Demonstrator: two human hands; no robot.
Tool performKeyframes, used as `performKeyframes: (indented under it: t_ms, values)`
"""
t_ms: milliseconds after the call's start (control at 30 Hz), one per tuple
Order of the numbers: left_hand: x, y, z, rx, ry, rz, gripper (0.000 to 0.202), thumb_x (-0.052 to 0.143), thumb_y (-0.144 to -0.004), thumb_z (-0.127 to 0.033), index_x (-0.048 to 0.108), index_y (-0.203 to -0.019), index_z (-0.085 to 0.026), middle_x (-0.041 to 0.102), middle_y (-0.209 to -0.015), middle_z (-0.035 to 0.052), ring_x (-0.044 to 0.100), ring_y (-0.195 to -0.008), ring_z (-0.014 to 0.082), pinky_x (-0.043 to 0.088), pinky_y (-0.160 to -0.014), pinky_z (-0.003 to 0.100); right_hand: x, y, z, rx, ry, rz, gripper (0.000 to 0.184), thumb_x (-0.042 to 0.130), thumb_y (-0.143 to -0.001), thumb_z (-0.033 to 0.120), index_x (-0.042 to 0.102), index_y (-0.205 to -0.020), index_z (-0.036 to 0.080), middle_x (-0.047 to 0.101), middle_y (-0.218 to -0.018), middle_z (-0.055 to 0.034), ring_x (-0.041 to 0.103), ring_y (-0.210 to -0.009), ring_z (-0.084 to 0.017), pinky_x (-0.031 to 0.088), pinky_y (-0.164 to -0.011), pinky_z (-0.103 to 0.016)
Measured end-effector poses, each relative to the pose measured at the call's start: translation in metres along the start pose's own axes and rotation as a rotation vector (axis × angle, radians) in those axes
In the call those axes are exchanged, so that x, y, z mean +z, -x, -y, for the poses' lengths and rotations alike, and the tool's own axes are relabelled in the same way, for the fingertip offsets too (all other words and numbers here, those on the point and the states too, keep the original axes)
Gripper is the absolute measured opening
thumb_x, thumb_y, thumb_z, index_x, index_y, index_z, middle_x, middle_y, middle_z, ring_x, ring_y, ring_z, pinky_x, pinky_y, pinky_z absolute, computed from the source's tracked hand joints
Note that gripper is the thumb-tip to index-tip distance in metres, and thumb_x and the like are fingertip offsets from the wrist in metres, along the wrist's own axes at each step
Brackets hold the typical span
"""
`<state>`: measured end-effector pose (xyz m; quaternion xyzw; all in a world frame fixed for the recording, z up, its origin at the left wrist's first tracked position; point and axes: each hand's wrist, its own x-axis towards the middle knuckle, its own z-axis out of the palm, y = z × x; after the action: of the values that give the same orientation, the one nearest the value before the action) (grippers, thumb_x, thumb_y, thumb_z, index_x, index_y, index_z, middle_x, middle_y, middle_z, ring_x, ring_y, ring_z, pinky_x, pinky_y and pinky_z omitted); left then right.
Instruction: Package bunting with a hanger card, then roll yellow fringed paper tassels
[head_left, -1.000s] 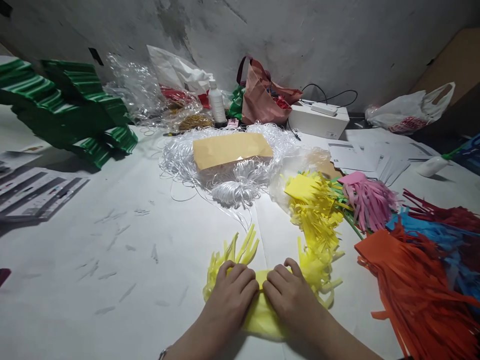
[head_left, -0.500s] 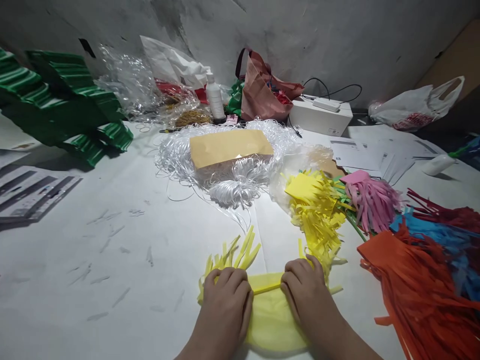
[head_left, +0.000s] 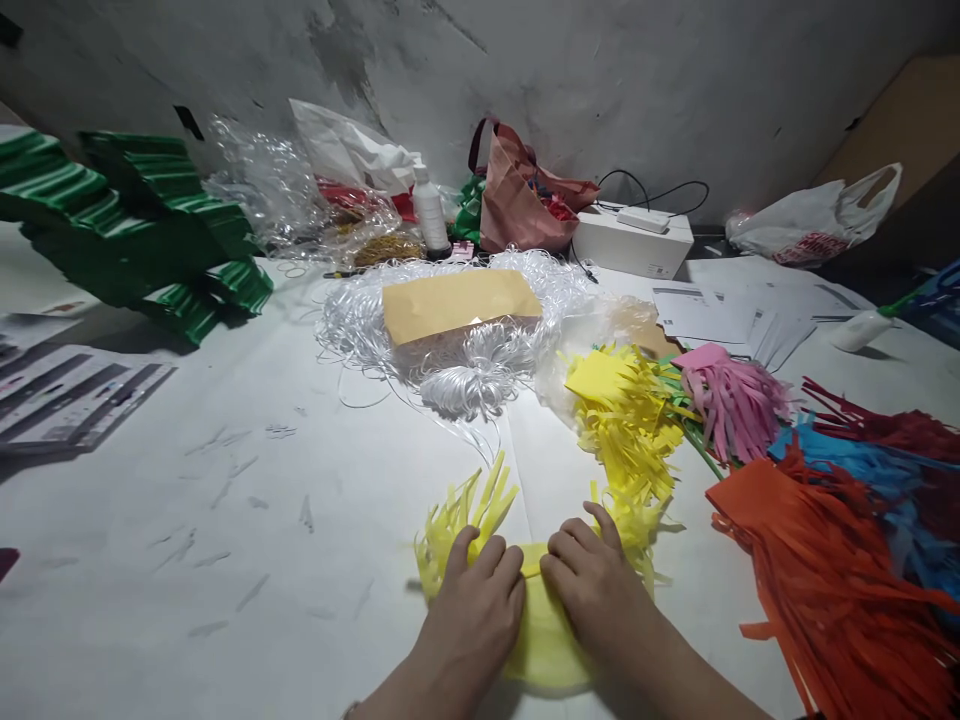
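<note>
A yellow fringed tissue paper sheet [head_left: 547, 650] lies on the white table at the near edge of the view. Its plain middle has a narrow folded or rolled band between my hands, and cut strips [head_left: 480, 495] fan out at its left end. My left hand [head_left: 476, 605] is closed on the band from the left, fingers curled. Close beside it, my right hand [head_left: 600, 585] grips the band from the right, the index finger raised a little. Both thumbs are mostly hidden. Past my right hand, more yellow fringed tissue tassels [head_left: 630, 440] lie in a pile.
Orange [head_left: 810, 560], blue [head_left: 832, 455] and pink tissue tassels [head_left: 739, 405] lie on the right. Ahead, a brown card [head_left: 461, 305] rests on white string [head_left: 352, 315]. Green corrugated shapes [head_left: 142, 240] stand at left. A bottle [head_left: 430, 210] and bags line the wall.
My hands have moved closer together along the yellow band, the left one shifting right. Less of the band shows between them. The view has shifted slightly.
</note>
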<state>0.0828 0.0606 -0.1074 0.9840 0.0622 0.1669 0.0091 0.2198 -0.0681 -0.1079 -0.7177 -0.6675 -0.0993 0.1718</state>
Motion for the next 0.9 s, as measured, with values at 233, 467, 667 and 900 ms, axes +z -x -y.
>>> performKeyframes:
  t_ms: [233,467,667,900]
  values:
    - [-0.012,-0.007,0.008,-0.02,0.112,0.031,0.016,0.062,-0.082,-0.006,0.062,-0.074,-0.019,0.067,-0.084,0.0036,0.059,-0.079,0.022,0.046,-0.078,0.041,0.006,-0.012,0.003,-0.115,0.096,-0.049,0.023,0.056,-0.084,0.001,0.056,-0.073,0.021,0.059,-0.071,-0.0006,0.052,-0.072,-0.02,0.032,-0.104,-0.044]
    - [-0.003,0.022,-0.011,0.172,0.171,0.03,0.019,0.048,-0.099,-0.011,0.066,-0.1,-0.019,0.073,-0.107,0.0073,0.064,-0.099,0.0237,0.051,-0.087,0.037,-0.018,-0.03,-0.024,0.178,-0.089,-0.33,0.02,0.048,-0.097,0.01,0.061,-0.086,0.02,0.068,-0.078,-0.0004,0.061,-0.076,-0.018,0.037,-0.095,-0.041]
    - [0.005,0.031,-0.001,0.051,-0.023,0.116,0.047,0.059,-0.092,-0.022,0.056,-0.139,-0.023,0.07,-0.132,0.0132,0.069,-0.098,0.0312,0.05,-0.086,0.047,-0.052,-0.014,-0.085,0.623,-0.216,-0.679,0.015,0.061,-0.093,0.03,0.07,-0.089,0.018,0.074,-0.085,-0.0064,0.068,-0.08,-0.023,0.05,-0.067,-0.032]
    - [0.017,0.011,0.016,-0.039,-0.077,0.133,0.053,0.059,-0.089,-0.017,0.057,-0.14,-0.03,0.061,-0.144,0.0153,0.063,-0.118,0.0397,0.045,-0.091,0.055,-0.117,0.057,-0.182,0.905,-0.214,-1.285,0.029,0.068,-0.084,0.041,0.074,-0.086,0.013,0.07,-0.071,-0.0092,0.06,-0.056,-0.018,0.048,-0.057,-0.037]
